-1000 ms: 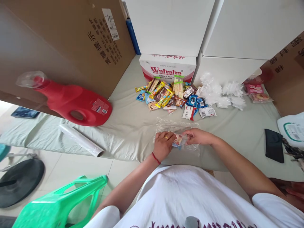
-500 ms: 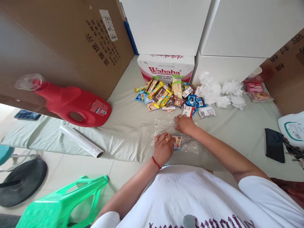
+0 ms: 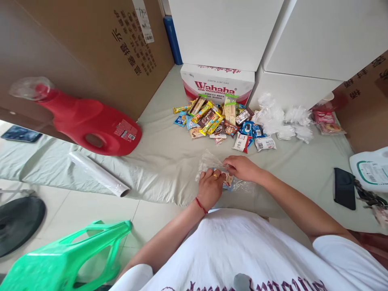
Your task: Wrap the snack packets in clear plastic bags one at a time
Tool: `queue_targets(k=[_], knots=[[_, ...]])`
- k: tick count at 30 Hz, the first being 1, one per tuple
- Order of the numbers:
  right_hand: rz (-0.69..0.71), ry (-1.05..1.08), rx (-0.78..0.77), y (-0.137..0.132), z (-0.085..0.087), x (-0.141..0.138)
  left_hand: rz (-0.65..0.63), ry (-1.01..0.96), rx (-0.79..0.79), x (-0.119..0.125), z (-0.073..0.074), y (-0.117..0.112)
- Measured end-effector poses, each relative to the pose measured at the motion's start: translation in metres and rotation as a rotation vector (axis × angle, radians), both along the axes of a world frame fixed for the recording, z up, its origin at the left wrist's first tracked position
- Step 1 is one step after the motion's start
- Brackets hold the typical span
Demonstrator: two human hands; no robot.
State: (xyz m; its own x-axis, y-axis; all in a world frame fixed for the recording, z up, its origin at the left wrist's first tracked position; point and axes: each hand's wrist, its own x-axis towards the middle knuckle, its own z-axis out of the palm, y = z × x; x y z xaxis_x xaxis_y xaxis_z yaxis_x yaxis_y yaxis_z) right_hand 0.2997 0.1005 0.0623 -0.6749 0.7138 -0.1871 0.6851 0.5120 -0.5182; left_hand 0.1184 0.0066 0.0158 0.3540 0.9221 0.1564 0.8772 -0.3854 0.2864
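While my left hand (image 3: 210,186) kept its place, fingers curled and pressed together on the small packet (image 3: 228,180), my right hand (image 3: 243,168) came back in. Half a second earlier it had been stretched out flat toward the snack pile (image 3: 218,121); now it was drawn in beside the left, thumb and forefinger closed in what looked like a pinch on the clear bag (image 3: 209,161). And up went that near-left corner of the bag, lifted off the grey sheet (image 3: 163,157) where it had lain flatter before! It brought nothing back from the pile, so I judged the work was still on this one packet, which sat on the bag, partly under my left fingers, just in front of my shirt. Whether it was inside the film or on top of it, I could not tell. Writing, then: the white box (image 3: 217,83) behind the pile read "Wahaha" in red, with "purified water for drinking" under it. The brown carton (image 3: 130,44) carried Chinese characters and a white barcode sticker. The red jug (image 3: 87,126) lay on its side, its label too small to read, as were the wrappers.
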Motion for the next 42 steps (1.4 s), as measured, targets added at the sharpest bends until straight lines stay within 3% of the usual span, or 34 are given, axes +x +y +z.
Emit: queue_targets(k=[4,10,12,17,22,26,29,32,35,38,40,42], knots=[[-0.041,0.153,-0.029,-0.034,-0.019,0.0,0.104,-0.159,-0.052,-0.001,-0.001,0.002],[-0.08,0.323,-0.049,-0.067,-0.053,-0.002,0.284,-0.753,-0.271,-0.014,-0.025,0.01],[-0.077,0.34,-0.048,-0.071,-0.06,-0.001,0.342,-0.85,-0.338,-0.023,-0.031,0.015],[-0.036,0.414,-0.047,-0.076,-0.068,0.003,0.594,-0.5,-0.17,-0.044,-0.031,0.031],[-0.1,0.441,-0.095,-0.077,-0.069,0.0,0.455,-0.392,-0.242,-0.068,-0.02,0.04],[-0.127,0.419,-0.122,-0.073,-0.068,-0.002,0.357,-0.59,-0.447,-0.079,-0.001,0.039],[-0.104,0.359,-0.074,-0.071,-0.07,-0.006,0.356,-0.888,-0.681,-0.067,0.013,0.034],[-0.062,0.301,0.02,-0.071,-0.072,-0.011,0.327,-0.976,-0.77,-0.039,0.019,0.029],[-0.017,0.294,0.079,-0.076,-0.068,-0.012,0.276,-0.826,-0.675,-0.015,0.018,0.021],[0.05,0.365,0.075,-0.086,-0.056,0.0,0.269,-0.527,-0.493,-0.005,0.015,0.013],[0.084,0.436,0.014,-0.094,-0.047,0.015,0.297,-0.379,-0.432,-0.002,0.011,0.009],[0.029,0.501,-0.121,-0.1,-0.042,0.032,0.344,-0.343,-0.384,0.0,0.005,0.007]])
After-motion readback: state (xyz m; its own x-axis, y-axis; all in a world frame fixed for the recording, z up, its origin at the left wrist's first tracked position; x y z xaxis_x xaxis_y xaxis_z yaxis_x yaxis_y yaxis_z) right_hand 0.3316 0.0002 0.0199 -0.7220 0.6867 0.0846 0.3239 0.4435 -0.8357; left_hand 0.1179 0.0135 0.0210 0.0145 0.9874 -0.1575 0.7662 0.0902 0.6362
